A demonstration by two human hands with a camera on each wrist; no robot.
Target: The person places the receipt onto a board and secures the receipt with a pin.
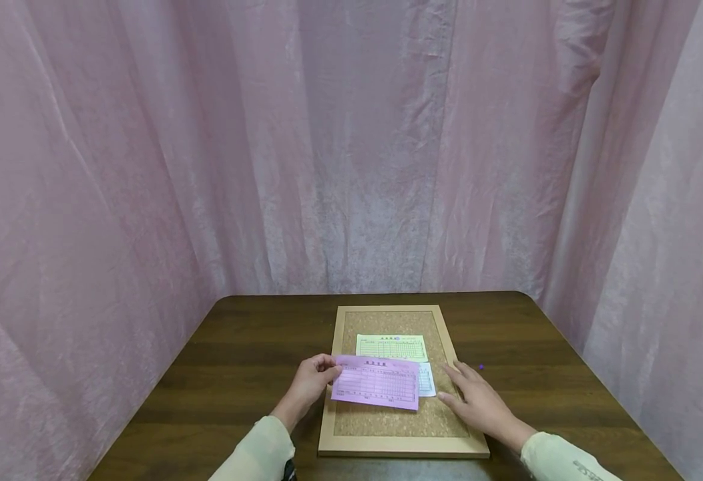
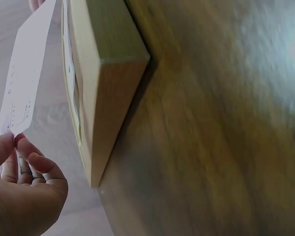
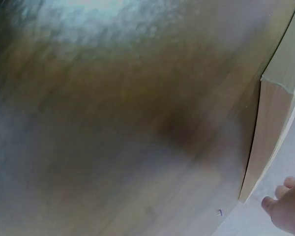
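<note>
My left hand (image 1: pixel 310 385) pinches the left edge of a purple printed form (image 1: pixel 375 383) between thumb and fingers. The form hangs tilted over a wood-framed cork board (image 1: pixel 402 424), seen edge-on in the left wrist view. It partly covers a white form (image 1: pixel 426 381) on the cork. Above that lies a green form (image 1: pixel 390 347), with a small purple spot, apparently a pushpin, near its top edge. My right hand (image 1: pixel 480 401) is at the board's right frame, fingers extended and holding nothing; whether it touches the frame I cannot tell.
A single purple pushpin (image 1: pixel 481 366) lies on the dark wooden table (image 1: pixel 231 374), right of the board. Pink curtains (image 1: pixel 375 167) hang behind the table and at both sides.
</note>
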